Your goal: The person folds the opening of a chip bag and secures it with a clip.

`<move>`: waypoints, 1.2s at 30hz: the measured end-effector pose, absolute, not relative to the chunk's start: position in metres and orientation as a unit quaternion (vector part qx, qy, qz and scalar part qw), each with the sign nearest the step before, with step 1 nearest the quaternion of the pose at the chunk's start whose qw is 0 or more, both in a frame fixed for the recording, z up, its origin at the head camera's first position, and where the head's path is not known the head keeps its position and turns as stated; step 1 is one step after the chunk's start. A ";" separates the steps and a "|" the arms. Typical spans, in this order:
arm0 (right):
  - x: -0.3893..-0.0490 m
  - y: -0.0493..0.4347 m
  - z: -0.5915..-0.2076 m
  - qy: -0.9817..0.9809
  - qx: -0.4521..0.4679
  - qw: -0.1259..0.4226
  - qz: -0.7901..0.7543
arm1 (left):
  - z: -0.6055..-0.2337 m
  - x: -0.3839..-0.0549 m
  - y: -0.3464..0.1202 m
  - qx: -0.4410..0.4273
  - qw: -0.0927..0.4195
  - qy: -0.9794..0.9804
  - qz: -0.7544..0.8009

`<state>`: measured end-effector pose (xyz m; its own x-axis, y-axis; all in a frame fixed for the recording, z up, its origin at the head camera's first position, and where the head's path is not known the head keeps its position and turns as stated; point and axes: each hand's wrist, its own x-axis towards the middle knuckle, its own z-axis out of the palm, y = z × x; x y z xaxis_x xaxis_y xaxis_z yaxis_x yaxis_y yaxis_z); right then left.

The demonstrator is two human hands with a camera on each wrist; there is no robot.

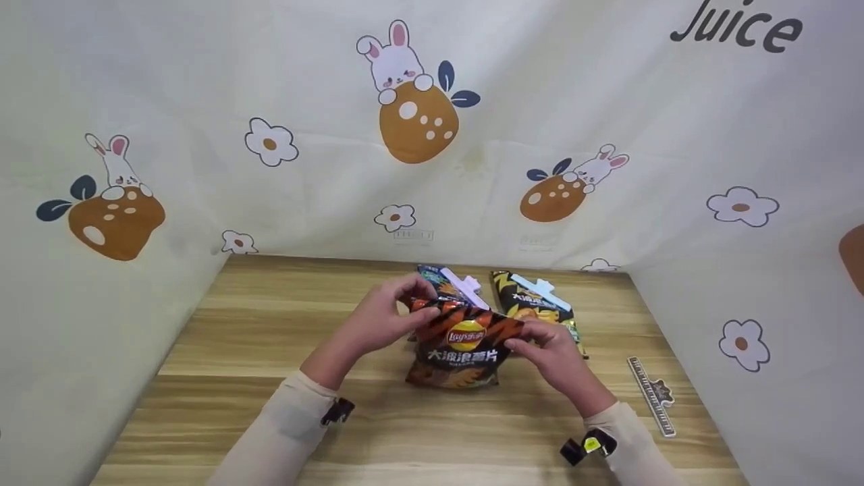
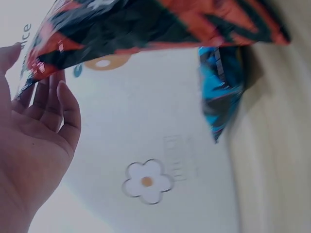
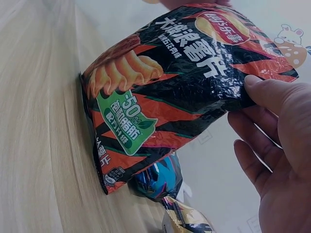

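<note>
A black-and-orange bag of Lay's potato chips (image 1: 459, 358) stands upright on the table with its front towards me. My left hand (image 1: 378, 317) holds its top left corner, thumb in front. The top right corner is pinched by my right hand (image 1: 557, 354); in the right wrist view the thumb (image 3: 272, 92) presses on the front while the fingers lie behind. Just behind is a blue chip bag (image 1: 430, 275) with a lilac clip (image 1: 466, 287) across its top, partly hidden. To its right lies a black-and-yellow chip bag (image 1: 523, 297) with a light blue clip (image 1: 542, 291).
A black-and-white striped clip (image 1: 651, 397) with a small figure on it lies at the right of the wood-grain table (image 1: 270, 317). A printed cloth (image 1: 304, 196) with rabbits and flowers walls the table at the back and both sides.
</note>
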<state>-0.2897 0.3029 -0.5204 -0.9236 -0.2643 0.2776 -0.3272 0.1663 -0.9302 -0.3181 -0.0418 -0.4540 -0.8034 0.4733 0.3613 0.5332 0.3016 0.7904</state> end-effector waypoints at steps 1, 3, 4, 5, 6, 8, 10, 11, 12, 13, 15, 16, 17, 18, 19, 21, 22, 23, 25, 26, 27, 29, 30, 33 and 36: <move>-0.290 0.303 -0.521 -0.763 0.193 0.024 0.616 | -0.450 -0.318 -0.041 -0.318 0.039 -0.813 -0.486; -0.290 0.303 -0.521 -0.767 0.193 0.027 0.612 | -0.444 -0.318 -0.039 -0.327 0.053 -0.826 -0.456; -0.290 0.303 -0.521 -0.767 0.191 0.028 0.612 | -0.441 -0.318 -0.038 -0.332 0.058 -0.831 -0.442; -0.289 0.303 -0.521 -0.766 0.191 0.028 0.613 | -0.439 -0.318 -0.036 -0.336 0.064 -0.836 -0.429; -0.289 0.303 -0.521 -0.766 0.190 0.028 0.614 | -0.436 -0.317 -0.035 -0.340 0.070 -0.840 -0.416; -0.289 0.303 -0.521 -0.764 0.190 0.029 0.615 | -0.433 -0.317 -0.032 -0.347 0.079 -0.848 -0.393; -0.289 0.303 -0.522 -0.763 0.190 0.028 0.618 | -0.431 -0.317 -0.029 -0.353 0.089 -0.854 -0.372; -0.289 0.303 -0.522 -0.763 0.191 0.027 0.618 | -0.430 -0.317 -0.027 -0.355 0.093 -0.857 -0.362; -0.289 0.303 -0.522 -0.763 0.191 0.028 0.617 | -0.429 -0.316 -0.026 -0.358 0.096 -0.859 -0.352; -0.289 0.303 -0.522 -0.763 0.192 0.027 0.617 | -0.429 -0.316 -0.024 -0.361 0.099 -0.863 -0.340; -0.288 0.303 -0.522 -0.764 0.191 0.025 0.616 | -0.427 -0.317 -0.021 -0.366 0.105 -0.870 -0.313; -0.288 0.304 -0.522 -0.763 0.191 0.024 0.617 | -0.426 -0.317 -0.019 -0.368 0.109 -0.874 -0.298; -0.288 0.304 -0.522 -0.763 0.191 0.022 0.618 | -0.425 -0.317 -0.018 -0.370 0.113 -0.878 -0.281; -0.288 0.304 -0.522 -0.762 0.191 0.021 0.618 | -0.425 -0.317 -0.016 -0.372 0.118 -0.883 -0.261; -0.289 0.304 -0.522 -0.761 0.190 0.020 0.620 | -0.424 -0.317 -0.014 -0.374 0.125 -0.888 -0.238; -0.289 0.304 -0.521 -0.762 0.189 0.018 0.620 | -0.424 -0.318 -0.010 -0.376 0.134 -0.895 -0.198; -0.290 0.304 -0.521 -0.764 0.190 0.020 0.617 | -0.424 -0.318 -0.008 -0.377 0.137 -0.898 -0.180; -0.290 0.304 -0.521 -0.765 0.190 0.022 0.614 | -0.424 -0.318 -0.007 -0.378 0.137 -0.900 -0.167; -0.290 0.304 -0.521 -0.768 0.190 0.024 0.611 | -0.425 -0.318 -0.004 -0.379 0.133 -0.903 -0.154; -0.291 0.304 -0.521 -0.771 0.189 0.026 0.608 | -0.425 -0.317 -0.003 -0.379 0.128 -0.903 -0.154; -0.291 0.303 -0.521 -0.774 0.188 0.028 0.604 | -0.424 -0.317 -0.002 -0.381 0.124 -0.903 -0.156; -0.291 0.303 -0.521 -0.776 0.187 0.032 0.601 | -0.424 -0.316 0.000 -0.384 0.118 -0.901 -0.163; -0.291 0.303 -0.521 -0.779 0.187 0.034 0.598 | -0.424 -0.316 0.000 -0.387 0.118 -0.899 -0.166; -0.292 0.302 -0.521 -0.783 0.184 0.042 0.593 | -0.423 -0.316 0.000 -0.394 0.121 -0.895 -0.174; -0.291 0.301 -0.521 -0.779 0.187 0.042 0.597 | -0.423 -0.316 -0.001 -0.398 0.126 -0.890 -0.181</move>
<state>-0.2913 0.3008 -0.5207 -0.9261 -0.2417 0.2896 -0.3423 0.2164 -0.9143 -0.3162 -0.0008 -0.4233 -0.6510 0.6638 0.3683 0.7550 0.6167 0.2229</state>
